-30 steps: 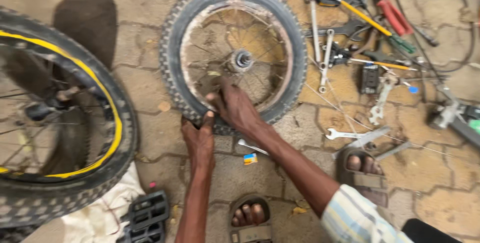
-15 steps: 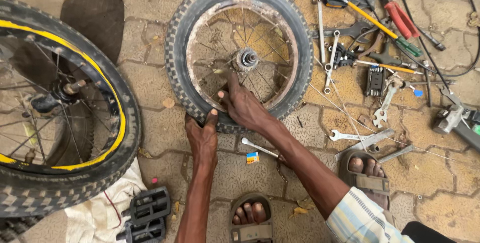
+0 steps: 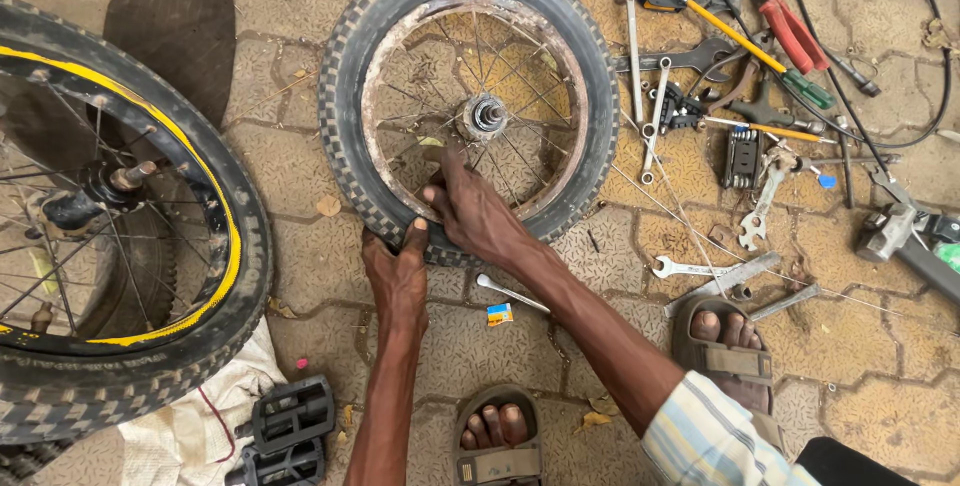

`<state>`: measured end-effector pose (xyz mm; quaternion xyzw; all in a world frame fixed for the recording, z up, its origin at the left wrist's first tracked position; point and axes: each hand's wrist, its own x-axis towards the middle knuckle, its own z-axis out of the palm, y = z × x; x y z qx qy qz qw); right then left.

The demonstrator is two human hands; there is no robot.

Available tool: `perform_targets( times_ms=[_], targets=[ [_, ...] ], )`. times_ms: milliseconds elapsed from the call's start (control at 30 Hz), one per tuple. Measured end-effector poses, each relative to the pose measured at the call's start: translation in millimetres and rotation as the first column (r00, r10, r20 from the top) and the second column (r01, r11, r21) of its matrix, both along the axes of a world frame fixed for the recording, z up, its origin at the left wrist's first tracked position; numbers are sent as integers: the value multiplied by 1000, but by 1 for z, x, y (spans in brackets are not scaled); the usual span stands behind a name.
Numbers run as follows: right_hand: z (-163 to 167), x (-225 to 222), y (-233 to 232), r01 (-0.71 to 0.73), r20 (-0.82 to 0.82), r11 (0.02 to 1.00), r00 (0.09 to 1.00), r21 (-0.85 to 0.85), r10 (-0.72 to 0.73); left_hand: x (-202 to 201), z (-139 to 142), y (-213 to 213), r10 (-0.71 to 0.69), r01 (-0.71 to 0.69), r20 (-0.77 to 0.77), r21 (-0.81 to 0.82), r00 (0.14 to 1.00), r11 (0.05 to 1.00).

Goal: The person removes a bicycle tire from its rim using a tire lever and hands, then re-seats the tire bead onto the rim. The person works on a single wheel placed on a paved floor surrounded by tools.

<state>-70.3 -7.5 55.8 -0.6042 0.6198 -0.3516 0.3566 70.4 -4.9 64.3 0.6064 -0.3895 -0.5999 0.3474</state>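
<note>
A small bicycle wheel lies flat on the paved ground, its knobby black tyre [image 3: 345, 76] around a rusty spoked rim [image 3: 572, 106] with a hub [image 3: 487, 114] in the middle. My left hand [image 3: 396, 271] grips the near edge of the tyre, thumb over the tread. My right hand [image 3: 475, 211] presses down on the tyre and rim right beside it, fingers spread over the rim's inner edge.
A larger wheel with a yellow stripe [image 3: 110, 236] lies at the left. Spanners [image 3: 640, 66], screwdrivers [image 3: 790, 41] and other tools are scattered at the right. Black pedals [image 3: 285, 431] and a white cloth [image 3: 190, 426] lie near my sandalled feet [image 3: 497, 441].
The view has drifted slightly, so the wheel sits a little lower in the frame. Both hands stay at the tyre's near edge, the right one now pressed further over the rim.
</note>
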Motion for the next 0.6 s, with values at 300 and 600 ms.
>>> perform_targets(
  times_ms=[300,600],
  targets=[
    [6,6,-1,97,14,990,995,98,-99,1,6,2,-21,21,-23,-27,1000,999],
    [34,-38,43,117,-142,973,979,-200,-147,16,-22,-2,-87,70,-302,-66,949,995]
  ],
)
